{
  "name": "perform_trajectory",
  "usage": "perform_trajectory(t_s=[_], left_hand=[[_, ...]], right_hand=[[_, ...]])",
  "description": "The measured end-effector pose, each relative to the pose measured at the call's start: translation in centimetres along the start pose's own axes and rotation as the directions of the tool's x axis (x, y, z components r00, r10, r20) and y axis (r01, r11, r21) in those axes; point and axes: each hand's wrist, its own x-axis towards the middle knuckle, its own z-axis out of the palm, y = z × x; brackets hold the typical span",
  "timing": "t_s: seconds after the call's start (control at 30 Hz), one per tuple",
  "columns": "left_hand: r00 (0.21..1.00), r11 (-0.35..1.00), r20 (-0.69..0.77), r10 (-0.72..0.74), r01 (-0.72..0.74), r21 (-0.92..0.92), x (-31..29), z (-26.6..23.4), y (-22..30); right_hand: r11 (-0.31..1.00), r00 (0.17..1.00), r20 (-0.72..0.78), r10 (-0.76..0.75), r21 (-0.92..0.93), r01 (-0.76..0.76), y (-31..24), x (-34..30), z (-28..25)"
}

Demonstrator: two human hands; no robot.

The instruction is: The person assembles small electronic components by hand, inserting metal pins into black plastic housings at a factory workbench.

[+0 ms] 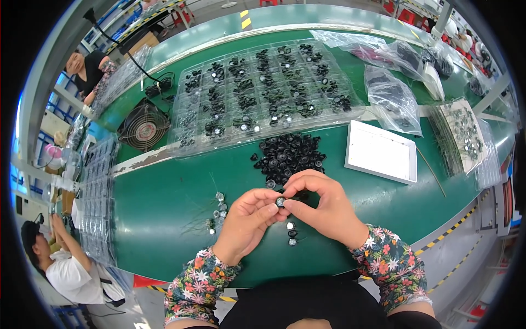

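Note:
Between the fingertips of both hands is a small round part [280, 202], a black rubber-like ring with a silver centre. My left hand [246, 219] pinches it from one side, and my right hand [323, 211] grips it from the other with thumb and bent forefinger. Just beyond my fingers lies a heap of black rings [290, 156]. Left of my left hand, several silver round pieces [220, 205] with fine wires rest on the green table [164, 203]. A short row of black-and-silver parts [292, 233] sits below my hands.
Clear compartment trays [263, 90] holding black-and-silver parts span the back. A black fan [144, 125] stands at their left. To the right are a shallow white box [381, 151], a thin stick [432, 171], plastic bags [390, 98] and stacked sheets [466, 134]. Co-workers sit at the left.

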Motion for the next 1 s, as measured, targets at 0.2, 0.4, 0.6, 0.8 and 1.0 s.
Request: perform_trajectory(t_s=[0.2, 0.4, 0.6, 0.8, 1.0], left_hand=[[1.000, 0.999, 0.019, -0.023, 0.023, -0.021, 0.0, 0.0, 0.0], [0.999, 0.997, -0.016, 0.048, -0.047, 0.061, 0.0, 0.2, -0.4], [0.965, 0.935, -0.114, 0.236, -0.194, 0.296, -0.3, 1.2, -0.8], [0.921, 0.861, -0.178, 0.346, -0.236, 0.451, 0.0, 1.7, -1.2], [0.907, 0.852, -0.178, 0.381, -0.270, 0.448, 0.1, 1.7, -1.4]], right_hand=[[1.000, 1.000, -0.018, -0.022, -0.015, 0.022, 0.1, -0.1, 0.2], [0.984, 0.991, -0.060, -0.122, -0.135, 0.113, 0.2, -0.2, 0.5], [0.901, 0.961, -0.074, -0.267, -0.373, 0.222, 0.3, -0.4, 1.0], [0.787, 0.929, -0.053, -0.365, -0.550, 0.278, 0.3, -0.4, 1.5], [0.826, 0.941, -0.046, -0.335, -0.494, 0.270, 0.2, -0.2, 2.2]])
